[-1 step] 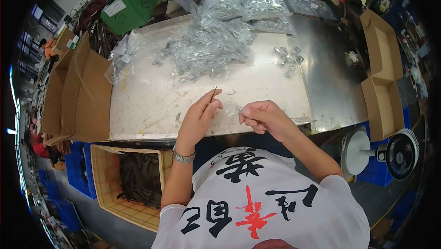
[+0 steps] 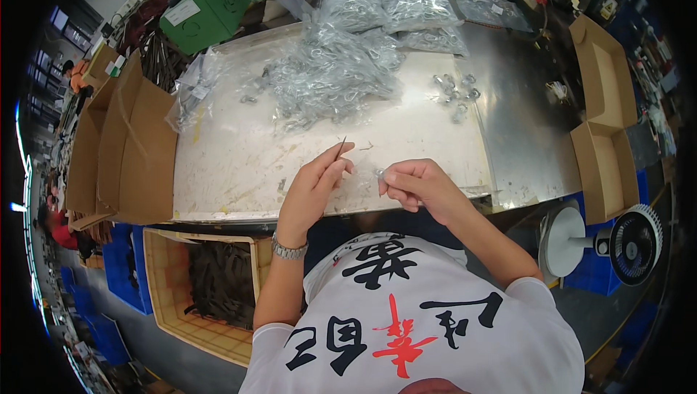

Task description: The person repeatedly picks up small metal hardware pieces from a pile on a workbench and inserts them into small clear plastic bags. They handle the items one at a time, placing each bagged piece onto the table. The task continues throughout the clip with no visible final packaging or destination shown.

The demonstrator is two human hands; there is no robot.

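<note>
Head view: a pale worktable (image 2: 239,169) bears a heap of clear plastic bags (image 2: 327,78). Toward the front edge, the partly curled left hand (image 2: 312,182) grips a thin dark strip (image 2: 340,148); to its right, the right hand (image 2: 420,183) tightly pinches a small shiny piece (image 2: 380,174) at its fingertips.

The tabletop (image 2: 239,161) is off-white with yellowish scuffs; the thin piece (image 2: 341,146) in the left hand (image 2: 312,187) is dark, the small piece (image 2: 380,173) in the right hand (image 2: 425,185) silvery grey. The shirt (image 2: 465,358) is white with black and red characters, the watch (image 2: 290,251) silver, the machine (image 2: 207,20) green, the cartons (image 2: 149,147) brown, the crate (image 2: 170,278) yellow.
</note>
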